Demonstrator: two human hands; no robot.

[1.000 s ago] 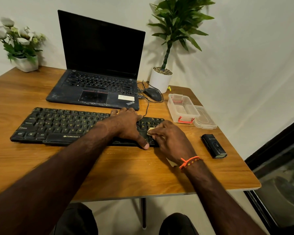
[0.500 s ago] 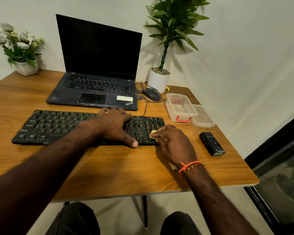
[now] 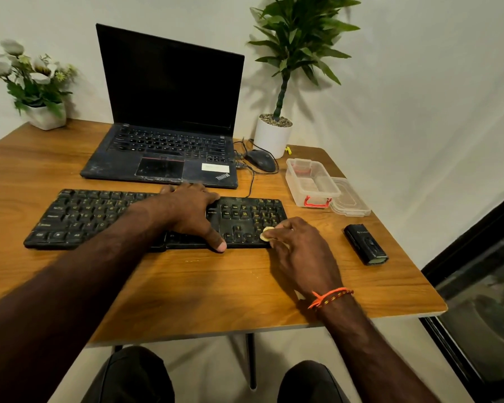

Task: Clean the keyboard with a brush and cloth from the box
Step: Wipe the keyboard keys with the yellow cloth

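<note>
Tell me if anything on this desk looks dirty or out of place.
The laptop has whitish smudges across its palm rest and trackpad. Pale crumbs dot the table in front of the keyboard. Nothing looks spilled or broken.

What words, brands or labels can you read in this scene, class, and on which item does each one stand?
"ThinkPad": on the laptop palm rest, lower right corner.
White sticker on the laptop: print too faint to read.
Black case near the table's right edge: pale lettering, too small to read.
Keyboard key legends: mostly blurred; "Z", "X", "C" just legible.
</note>
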